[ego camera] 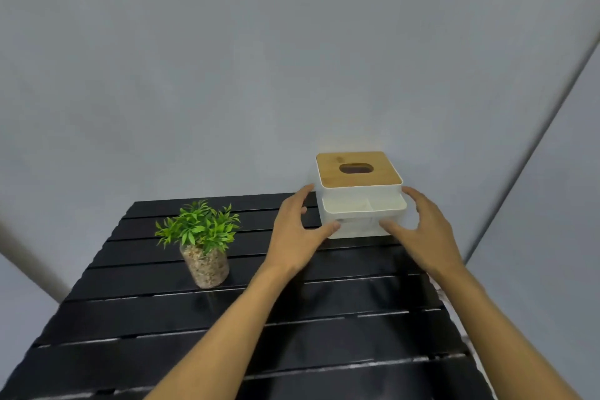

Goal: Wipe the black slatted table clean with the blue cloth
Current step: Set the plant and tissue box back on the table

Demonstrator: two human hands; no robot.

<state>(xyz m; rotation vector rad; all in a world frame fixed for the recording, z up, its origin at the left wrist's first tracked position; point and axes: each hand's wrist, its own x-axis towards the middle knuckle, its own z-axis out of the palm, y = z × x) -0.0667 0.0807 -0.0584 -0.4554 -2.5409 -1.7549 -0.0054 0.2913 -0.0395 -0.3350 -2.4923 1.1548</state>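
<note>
The black slatted table [292, 318] fills the lower half of the head view. No blue cloth is in sight. A white tissue box [357, 201] with a wooden lid and a front tray stands at the table's far right corner. My left hand [298, 230] is at its left side and my right hand [422, 227] at its right side. The fingers of both hands are spread around the box. Both thumbs lie against its lower front. The box rests on the slats, and neither hand looks closed on it.
A small green plant in a clear pebble-filled pot [203, 243] stands at the left middle of the table. A grey wall [259, 58] rises right behind the table. The table's right edge [454, 318] runs close to my right forearm.
</note>
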